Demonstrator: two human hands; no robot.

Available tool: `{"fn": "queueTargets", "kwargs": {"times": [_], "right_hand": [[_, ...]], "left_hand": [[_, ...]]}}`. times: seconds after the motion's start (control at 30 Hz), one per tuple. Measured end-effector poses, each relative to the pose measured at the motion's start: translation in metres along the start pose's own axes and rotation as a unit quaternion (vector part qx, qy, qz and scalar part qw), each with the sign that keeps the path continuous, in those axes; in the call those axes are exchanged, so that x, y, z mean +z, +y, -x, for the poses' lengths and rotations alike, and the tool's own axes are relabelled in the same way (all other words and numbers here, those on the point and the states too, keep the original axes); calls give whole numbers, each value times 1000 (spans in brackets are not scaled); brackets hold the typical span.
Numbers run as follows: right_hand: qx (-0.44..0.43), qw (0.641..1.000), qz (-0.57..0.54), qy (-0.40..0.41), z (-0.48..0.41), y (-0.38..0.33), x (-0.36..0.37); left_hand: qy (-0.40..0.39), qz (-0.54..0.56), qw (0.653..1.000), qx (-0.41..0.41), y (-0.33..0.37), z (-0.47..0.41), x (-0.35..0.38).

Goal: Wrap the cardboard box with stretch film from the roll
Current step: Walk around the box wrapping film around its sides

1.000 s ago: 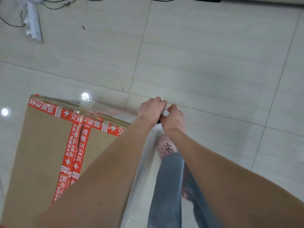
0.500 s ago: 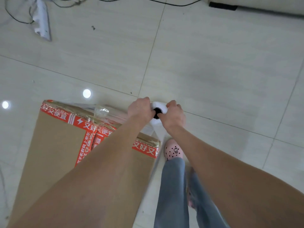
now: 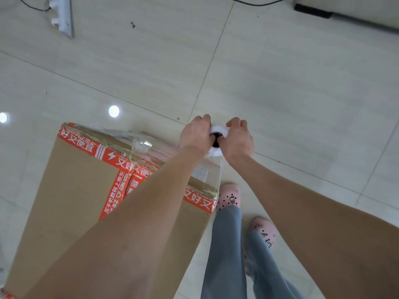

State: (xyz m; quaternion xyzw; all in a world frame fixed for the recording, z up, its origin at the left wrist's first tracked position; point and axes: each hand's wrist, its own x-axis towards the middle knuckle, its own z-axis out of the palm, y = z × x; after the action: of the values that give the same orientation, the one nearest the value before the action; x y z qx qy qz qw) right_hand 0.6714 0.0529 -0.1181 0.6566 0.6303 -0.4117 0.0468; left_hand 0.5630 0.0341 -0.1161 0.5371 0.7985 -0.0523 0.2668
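A tall brown cardboard box (image 3: 71, 197) with red printed tape along its top edges stands on the tiled floor at the lower left. Clear stretch film (image 3: 142, 145) clings to its far upper edge and runs toward the roll. The white stretch film roll (image 3: 218, 129) is upright, seen end-on with its dark core, just past the box's far right corner. My left hand (image 3: 195, 137) grips its left side and my right hand (image 3: 237, 141) its right side, thumbs at the core. My left forearm hides part of the box top.
My feet in pink perforated slippers (image 3: 228, 196) stand right of the box. A white power strip (image 3: 61, 17) with cables lies at the far left. A dark-based piece of furniture (image 3: 313, 10) sits at the far right. Pale tiled floor lies ahead.
The roll and both hands have moved right, past the box's corner, and the roll's open end now shows. The view has shifted so more of the box top and both feet appear.
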Motion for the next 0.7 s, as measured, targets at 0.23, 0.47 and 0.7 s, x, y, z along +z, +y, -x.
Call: {"fn": "queueTargets", "kwargs": {"times": [0.23,0.47,0.7], "right_hand": [[-41,999,31,-13,-20,-33,-5],[-5,998,33,-54,-32,-64,7],[80,993,-5,-81,-31,-63,13]], "left_hand": [[-3,53,994,-96,-20,-14,-15],[-1,87,983,-163,-46,-16,-26],[-26,-44,999,12,-32,-27,-31]]}}
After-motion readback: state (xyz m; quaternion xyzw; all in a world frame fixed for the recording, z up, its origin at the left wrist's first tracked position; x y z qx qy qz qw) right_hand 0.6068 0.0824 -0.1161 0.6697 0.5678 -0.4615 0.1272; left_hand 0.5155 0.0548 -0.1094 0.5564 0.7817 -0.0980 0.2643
